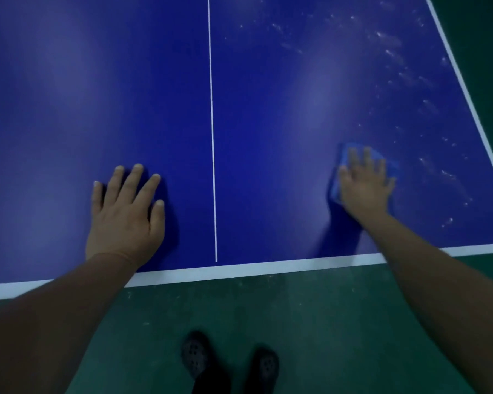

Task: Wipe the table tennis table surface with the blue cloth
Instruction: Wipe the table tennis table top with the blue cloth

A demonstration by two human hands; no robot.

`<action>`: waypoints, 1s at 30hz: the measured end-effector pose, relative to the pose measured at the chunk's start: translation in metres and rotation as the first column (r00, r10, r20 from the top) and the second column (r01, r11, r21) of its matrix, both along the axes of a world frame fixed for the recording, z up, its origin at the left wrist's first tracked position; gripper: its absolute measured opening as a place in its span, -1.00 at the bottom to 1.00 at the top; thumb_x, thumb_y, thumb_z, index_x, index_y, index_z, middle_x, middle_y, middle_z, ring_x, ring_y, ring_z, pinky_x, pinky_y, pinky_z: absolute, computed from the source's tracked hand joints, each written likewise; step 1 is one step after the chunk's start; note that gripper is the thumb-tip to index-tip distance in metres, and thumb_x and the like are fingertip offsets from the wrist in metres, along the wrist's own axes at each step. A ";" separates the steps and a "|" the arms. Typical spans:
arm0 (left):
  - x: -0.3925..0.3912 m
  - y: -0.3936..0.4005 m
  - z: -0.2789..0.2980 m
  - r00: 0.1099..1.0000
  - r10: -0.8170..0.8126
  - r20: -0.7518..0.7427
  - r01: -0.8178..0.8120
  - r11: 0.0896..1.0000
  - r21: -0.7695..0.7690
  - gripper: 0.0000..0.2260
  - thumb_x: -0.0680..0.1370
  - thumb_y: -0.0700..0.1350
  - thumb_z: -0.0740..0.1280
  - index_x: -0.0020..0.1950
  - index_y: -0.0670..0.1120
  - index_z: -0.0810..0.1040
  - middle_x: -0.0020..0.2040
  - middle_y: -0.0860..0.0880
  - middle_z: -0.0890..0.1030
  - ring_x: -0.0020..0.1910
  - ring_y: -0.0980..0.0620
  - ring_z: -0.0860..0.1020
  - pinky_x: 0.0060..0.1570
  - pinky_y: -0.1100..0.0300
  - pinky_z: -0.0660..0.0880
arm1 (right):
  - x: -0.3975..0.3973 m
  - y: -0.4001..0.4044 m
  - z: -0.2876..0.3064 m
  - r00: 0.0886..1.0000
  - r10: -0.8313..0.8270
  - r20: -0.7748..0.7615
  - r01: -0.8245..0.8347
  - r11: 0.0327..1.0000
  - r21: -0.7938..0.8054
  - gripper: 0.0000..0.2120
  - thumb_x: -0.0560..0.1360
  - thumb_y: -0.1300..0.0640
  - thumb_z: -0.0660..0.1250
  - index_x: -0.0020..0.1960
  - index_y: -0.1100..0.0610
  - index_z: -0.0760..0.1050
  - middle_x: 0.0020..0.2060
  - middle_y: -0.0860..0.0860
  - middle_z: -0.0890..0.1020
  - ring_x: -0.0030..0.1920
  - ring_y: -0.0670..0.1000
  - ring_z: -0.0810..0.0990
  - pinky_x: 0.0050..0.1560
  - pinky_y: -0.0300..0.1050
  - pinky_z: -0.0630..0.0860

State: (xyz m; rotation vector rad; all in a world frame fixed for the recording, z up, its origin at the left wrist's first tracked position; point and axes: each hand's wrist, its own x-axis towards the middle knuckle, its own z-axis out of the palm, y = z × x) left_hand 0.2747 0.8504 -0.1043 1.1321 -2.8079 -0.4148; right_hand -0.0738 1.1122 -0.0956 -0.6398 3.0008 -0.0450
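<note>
While my left hand [125, 214] lay flat and empty on the desk [69, 95], my right hand [365, 183] pressed flat on the blue cloth [342, 155] near the right edge; soft, floppy stuff, so palming its middle probably worked best.

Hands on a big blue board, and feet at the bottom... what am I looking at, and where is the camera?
The camera sits on a person's head and looks down, so you see their own arms and shoes. The blue board is a table tennis table with a white line down its middle. The left hand lies flat on the table and holds nothing. The right hand presses flat on a blue cloth to wipe the table. The pale specks on the right side look like dust or drops. Below is a green floor.
</note>
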 end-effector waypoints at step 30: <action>-0.004 0.002 0.001 0.999 0.023 -0.031 -0.023 1.000 0.010 -0.46 0.61 0.08 -0.03 0.51 -0.08 0.40 0.55 -0.14 0.32 0.57 -0.18 0.14 0.52 -0.17 -0.07 | 0.052 -0.034 0.000 0.979 -0.191 0.067 0.189 0.981 0.038 -0.44 0.66 -0.20 -0.08 0.62 -0.11 -0.06 0.62 -0.01 -0.04 0.56 0.35 -0.10 0.46 0.47 -0.08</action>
